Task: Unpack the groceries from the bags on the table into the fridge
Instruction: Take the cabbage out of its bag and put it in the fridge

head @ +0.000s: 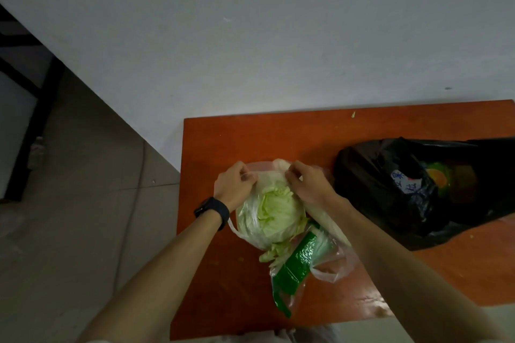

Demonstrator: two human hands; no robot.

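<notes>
A pale green cabbage (pixel 274 213) lies in a clear plastic bag (pixel 246 228) on the orange-brown table (pixel 217 147). My left hand (pixel 234 185), with a black watch on its wrist, pinches the bag's rim at the cabbage's far left. My right hand (pixel 308 182) pinches the same rim at the far right. A second clear bag (pixel 331 267) holding a green packet (pixel 295 264) lies just in front of the cabbage. A black plastic bag (pixel 390 192) sits to the right, with an orange-printed package (pixel 434 177) showing in its mouth.
The table stands against a white wall (pixel 250 36). Grey tiled floor (pixel 69 203) spreads to the left, with a dark furniture frame (pixel 30 108) at the far left. Small leaf scraps dot the tabletop. No fridge is in view.
</notes>
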